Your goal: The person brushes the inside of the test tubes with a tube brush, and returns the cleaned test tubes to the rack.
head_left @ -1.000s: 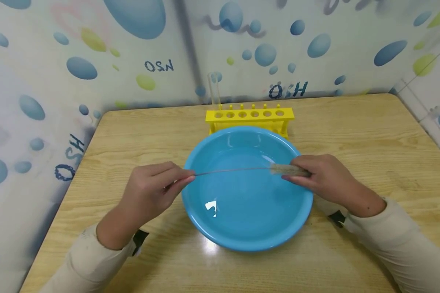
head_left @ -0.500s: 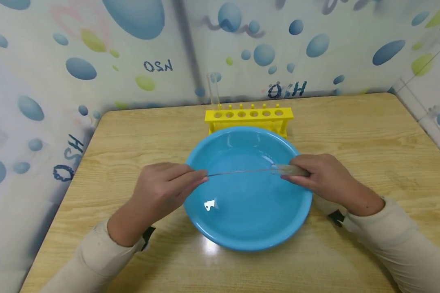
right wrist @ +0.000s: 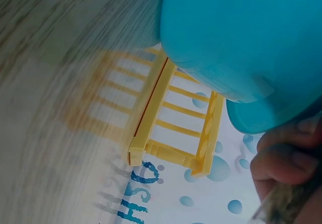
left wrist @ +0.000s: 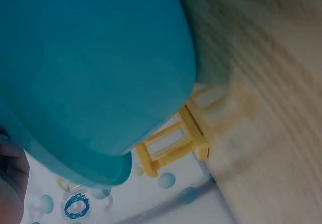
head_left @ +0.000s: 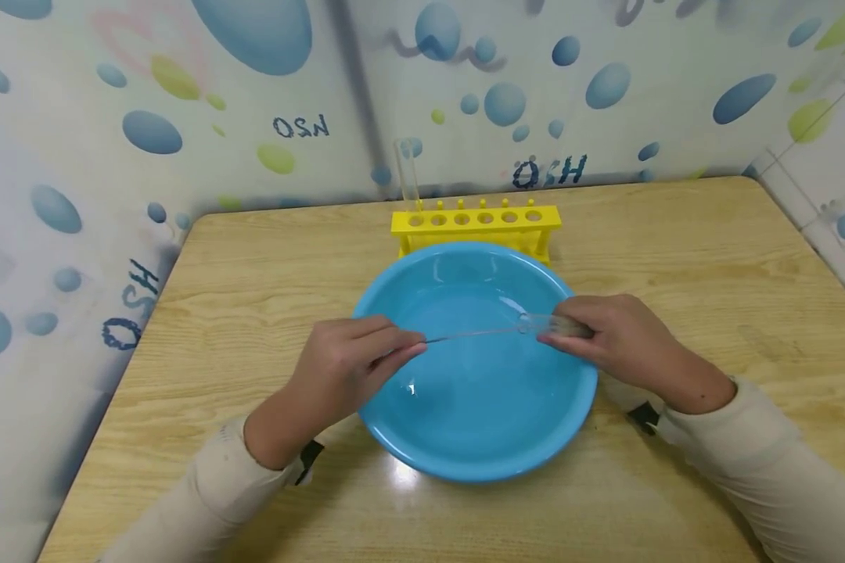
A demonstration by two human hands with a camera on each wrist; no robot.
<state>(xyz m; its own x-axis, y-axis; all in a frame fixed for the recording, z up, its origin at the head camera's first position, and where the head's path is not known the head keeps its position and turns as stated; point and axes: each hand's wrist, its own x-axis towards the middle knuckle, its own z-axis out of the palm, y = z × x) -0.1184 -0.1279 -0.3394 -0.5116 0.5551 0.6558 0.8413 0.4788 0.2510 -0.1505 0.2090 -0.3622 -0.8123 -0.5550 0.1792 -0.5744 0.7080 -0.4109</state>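
Note:
Over the blue basin point(head_left: 465, 407), my right hand point(head_left: 620, 340) grips a clear glass test tube point(head_left: 533, 322) lying roughly level, its mouth facing left. A test tube brush point(head_left: 472, 334) reaches into that tube, and its pale bristles sit inside, partly covered by my right fingers. The fingertips of my left hand point(head_left: 352, 363) pinch the thin wire handle, left of the tube's mouth. In the right wrist view, the bristles show dimly through the glass beside my curled fingers point(right wrist: 284, 163). Only a dark edge of the left hand appears in the left wrist view.
Behind the basin stands a yellow test tube rack point(head_left: 475, 221), with one upright glass tube point(head_left: 406, 172) in its leftmost hole. All stand on a wooden table point(head_left: 267, 274). A patterned wall point(head_left: 366, 78) rises at the table's back edge.
My left hand has moved right, sliding the brush deeper into the test tube. Bristles that stuck out at the mouth are now inside. The right hand has stayed nearly still.

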